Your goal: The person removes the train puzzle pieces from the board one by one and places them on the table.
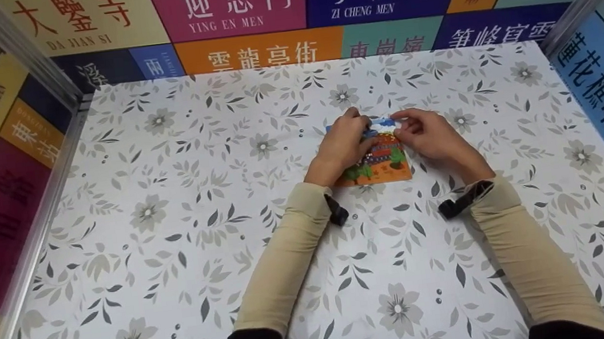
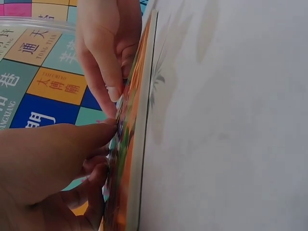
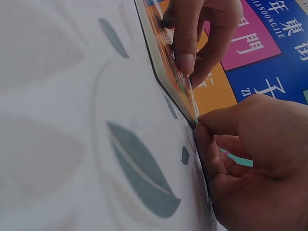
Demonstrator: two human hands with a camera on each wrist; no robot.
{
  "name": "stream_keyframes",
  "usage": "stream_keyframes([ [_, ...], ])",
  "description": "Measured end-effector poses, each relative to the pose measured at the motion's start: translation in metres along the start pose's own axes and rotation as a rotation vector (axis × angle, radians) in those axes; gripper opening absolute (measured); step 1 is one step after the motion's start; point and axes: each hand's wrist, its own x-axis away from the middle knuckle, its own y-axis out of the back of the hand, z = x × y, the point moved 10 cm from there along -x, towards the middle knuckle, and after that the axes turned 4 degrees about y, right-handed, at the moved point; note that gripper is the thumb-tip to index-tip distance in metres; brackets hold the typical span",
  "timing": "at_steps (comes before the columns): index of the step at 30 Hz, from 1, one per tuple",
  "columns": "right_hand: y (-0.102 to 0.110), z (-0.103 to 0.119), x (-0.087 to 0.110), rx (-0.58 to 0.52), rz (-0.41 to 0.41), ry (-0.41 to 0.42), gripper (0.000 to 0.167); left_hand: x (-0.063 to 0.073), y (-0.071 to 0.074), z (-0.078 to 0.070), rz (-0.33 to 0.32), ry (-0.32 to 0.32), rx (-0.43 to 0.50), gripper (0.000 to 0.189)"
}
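Note:
A thin, square picture board point(image 1: 377, 172) with a pale edge lies on the patterned table. Its print shows blue sky, a red structure, green trees and orange ground. Across its upper left part rests my left hand point(image 1: 340, 144), fingers bent near the top edge and thumb on the picture; the hand hides that part of the board. My right hand point(image 1: 433, 136) pinches the board's upper right corner between thumb and forefinger. In the right wrist view the pinching right hand point(image 3: 255, 159) is at the corner, with the left hand point(image 3: 202, 33) over the board's surface.
The table point(image 1: 219, 248) has a white cover with grey flowers and leaves. Coloured panels point(image 1: 235, 5) with Chinese lettering stand along its back and both sides. Each wrist carries a black strapped camera point(image 1: 456, 205).

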Motion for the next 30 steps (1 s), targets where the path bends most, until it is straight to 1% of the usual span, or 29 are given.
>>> stream_keyframes([
  [7,0.000,-0.001,0.001,-0.023,0.005,-0.012,0.045,0.002,0.006,0.011,0.000,-0.012,0.110,0.042],
  [11,0.000,-0.001,0.000,-0.020,0.009,-0.009,0.048,0.004,0.014,0.018,-0.014,-0.025,0.178,0.044],
  [14,0.000,-0.001,0.001,-0.019,0.013,-0.013,0.051,0.009,0.022,0.024,-0.036,-0.035,0.219,0.045],
  [20,0.001,0.001,0.002,-0.012,0.008,-0.024,0.052,0.021,0.040,0.040,-0.093,-0.023,0.243,0.047],
  [24,0.000,0.006,0.002,0.006,0.004,0.006,0.052,0.030,0.049,0.053,-0.122,-0.020,0.241,0.046],
  [27,-0.003,0.009,0.003,0.017,0.013,0.026,0.050,0.037,0.055,0.066,-0.138,-0.004,0.229,0.046],
  [30,-0.004,0.009,0.004,0.004,0.015,0.015,0.047,0.043,0.060,0.079,-0.141,0.027,0.217,0.046],
])
